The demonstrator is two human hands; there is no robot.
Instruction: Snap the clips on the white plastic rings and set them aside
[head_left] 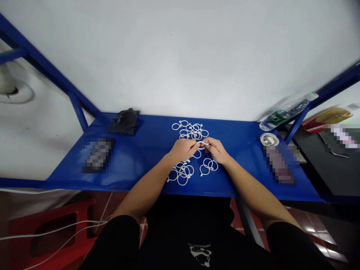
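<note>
Between my two hands, over the middle of the blue table, is a white ring (pixel 201 143) with a small knob on it. My left hand (pixel 184 149) is closed, pinching the ring's left side. My right hand (pixel 216 149) grips its right side near the knob, fingers closed. Several similar white rings (pixel 194 129) lie overlapping beyond my hands. Closer to me on the left sits another cluster of white rings (pixel 182 172). A smaller group of rings (pixel 208 167) rests below my right hand. One more ring (pixel 197 154) lies partly hidden under my hands.
On the blue table (pixel 135 161), a black plastic bag (pixel 125 122) lies at back left, near a blurred dark object (pixel 98 155). A clear bottle (pixel 287 112), a white tape roll (pixel 269 139) and a blurred brownish object (pixel 279 165) are at right. A red stool (pixel 53 232) stands below left.
</note>
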